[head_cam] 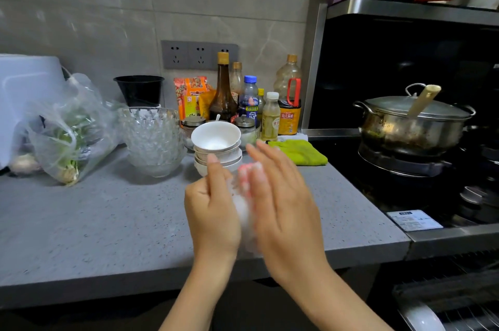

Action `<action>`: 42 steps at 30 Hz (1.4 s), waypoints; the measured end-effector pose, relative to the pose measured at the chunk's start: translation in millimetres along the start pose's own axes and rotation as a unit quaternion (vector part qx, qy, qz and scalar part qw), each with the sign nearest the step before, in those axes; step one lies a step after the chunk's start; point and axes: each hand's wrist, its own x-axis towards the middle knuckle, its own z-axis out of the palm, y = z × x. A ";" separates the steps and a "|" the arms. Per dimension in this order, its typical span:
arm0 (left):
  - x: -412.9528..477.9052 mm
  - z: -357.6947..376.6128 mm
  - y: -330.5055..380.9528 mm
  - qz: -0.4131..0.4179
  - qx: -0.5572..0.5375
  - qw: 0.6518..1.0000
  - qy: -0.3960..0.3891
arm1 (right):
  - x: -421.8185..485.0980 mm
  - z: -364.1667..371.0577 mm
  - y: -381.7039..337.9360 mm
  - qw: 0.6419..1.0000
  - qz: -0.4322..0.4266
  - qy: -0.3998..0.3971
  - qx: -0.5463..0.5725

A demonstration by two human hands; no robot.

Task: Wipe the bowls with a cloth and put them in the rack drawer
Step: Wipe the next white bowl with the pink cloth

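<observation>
Though white object (243, 209) blurs, left hand (213, 212) grips it; right hand (283, 203) presses flat.

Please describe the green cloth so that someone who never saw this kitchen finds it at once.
Find the black stove on the right, with its steel pot. Just left of it, on the grey counter, the green cloth lies before the red-handled bottle. It alone is bright green fabric; its neighbours are bottles and white bowls.
</observation>
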 end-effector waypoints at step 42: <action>20.6 -35.6 26.1 -0.288 0.130 0.844 -0.434 | 3.3 -20.1 20.6 0.936 0.037 0.085 0.339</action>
